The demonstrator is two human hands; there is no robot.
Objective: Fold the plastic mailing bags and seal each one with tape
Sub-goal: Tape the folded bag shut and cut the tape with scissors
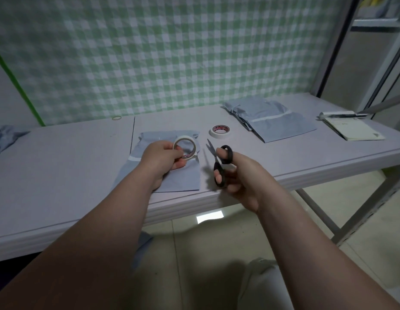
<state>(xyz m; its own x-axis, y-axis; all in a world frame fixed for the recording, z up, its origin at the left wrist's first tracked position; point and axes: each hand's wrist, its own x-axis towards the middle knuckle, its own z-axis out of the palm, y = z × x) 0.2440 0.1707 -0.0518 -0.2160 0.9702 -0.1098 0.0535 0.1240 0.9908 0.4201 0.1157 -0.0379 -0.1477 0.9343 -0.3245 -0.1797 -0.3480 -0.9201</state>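
Mailing bag (187, 177) in hand just now is the pale blue one lying flat near the front edge of the table (60, 175), and I place everything else by it; its far end looks folded over and rumpled, and a white strip crosses it at its left side, though I cannot tell whether that is tape or the bag's own seal line; my left hand (163, 159) hovers over the middle of this bag, fingers and thumb pinching a roll of white tape (185, 147) held up on edge; my right hand (237, 175) is just to the right of the bag, fingers curled through the black handles of a pair of scissors (216, 166), blades pointing away from me and, as far as I can see, nearly together; no free length of tape is drawn from the roll that I can make out, so I judge the fold on this bag done and the sealing not yet made; behind the bag and a little right a second tape roll (220, 131) lies flat; farther right and back sits a stack of blue bags (284, 128), and whether those are finished or waiting I cannot tell; well to the left of the bag, at the table's end, lies a crumpled blue heap (4, 137), perhaps more bags; so what is left, I reckon, is pulling tape, cutting it, pressing it down, then the rest of the bags.
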